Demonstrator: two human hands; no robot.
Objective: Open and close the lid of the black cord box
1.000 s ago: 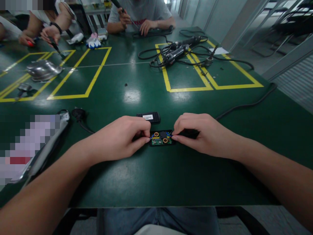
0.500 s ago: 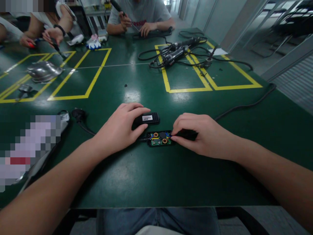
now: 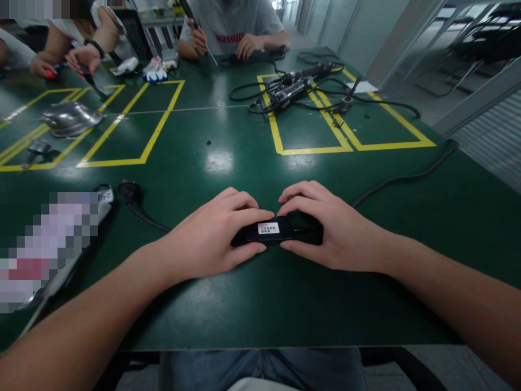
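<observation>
A black plastic cover with a white label lies over the small casing, so the circuit board is hidden. My left hand grips the cover's left part between thumb and fingers. At its right end, my right hand pinches the long sides with thumb and fingertips. A black cable leaves the casing under my right palm. On the left another cable runs to a black power plug on the table.
Power tools with tangled cords lie at the back right among yellow tape outlines. A shiny metal shell and a small metal part are at the left. Near my left arm lies a blurred-out packet. Across the table, co-workers' hands hold tools.
My left hand has brought the labelled cover right and nearer, onto the open casing, covering the board. My right hand has shifted from the wires to the cover's edges.
</observation>
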